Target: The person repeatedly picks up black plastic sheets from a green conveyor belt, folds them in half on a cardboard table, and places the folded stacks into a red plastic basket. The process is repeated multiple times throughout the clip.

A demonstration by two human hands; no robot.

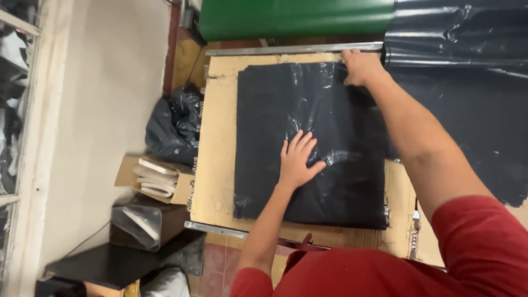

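Left hand point(297, 159) flat, fingers spread, palm down on the stack of black plastic sheets point(286, 110), near its middle. Holding nothing, just pressing.

Right hand point(360, 67) at the stack's far right corner, fingers curled over the edge; can't tell if it pinches the plastic or only rests on it.

The stack lies on a cardboard-covered work table point(217, 137), cardboard bare on the left and near sides. Metal bar point(291, 49) runs along the table's far edge, just beyond the stack. More black plastic film point(467, 110) spreads to the right, running from a black roll point(456, 33) at far right. Green roll point(297, 16) sits beyond the bar.

On the floor left of the table: stuffed black plastic bag point(173, 126), open cardboard box point(154, 179) with pale folded items, and a dark low shelf point(121, 264) nearer.
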